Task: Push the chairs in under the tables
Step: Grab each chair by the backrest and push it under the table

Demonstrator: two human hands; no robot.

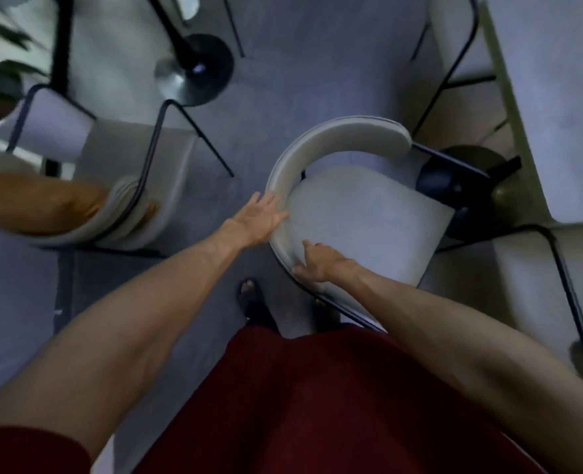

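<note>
Two hands are meeting one chair (362,213) from the head view, which is looking straight down. The left hand (261,218) is lying flat with fingers spread against the end of the curved backrest (334,136), and the right hand (317,263) is curling loosely over the seat's near edge, neither one clamped, likely so both palms can shove. That chair is standing clear of the white table (556,107) at right, seat facing its dark pedestal base (454,176).
</note>
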